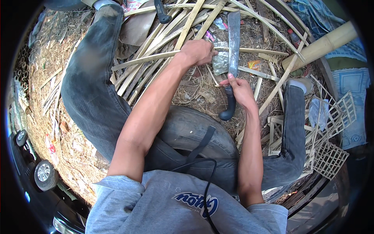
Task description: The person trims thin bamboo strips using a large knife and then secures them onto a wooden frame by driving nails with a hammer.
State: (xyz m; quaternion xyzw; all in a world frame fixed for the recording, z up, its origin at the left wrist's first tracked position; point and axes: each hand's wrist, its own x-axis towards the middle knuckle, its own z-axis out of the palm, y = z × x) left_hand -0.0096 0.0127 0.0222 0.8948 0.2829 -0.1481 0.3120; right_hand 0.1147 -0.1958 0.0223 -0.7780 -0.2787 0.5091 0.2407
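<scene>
My left hand is closed round a long, thin bamboo strip, which runs crosswise over a pale grey stone. A machete with a dark blade lies across the strip, its tip pointing away from me. Pinched at the base of that blade are the thumb and fingers of my right hand. The curved black handle sticks out below the hand, toward me. Part of the strip is hidden under the blade.
Many loose bamboo strips cover the ground ahead. A black-handled tool lies at the far side. An old tyre is between my legs. A thick bamboo pole and woven lattice pieces are at right; a dark vehicle stands at left.
</scene>
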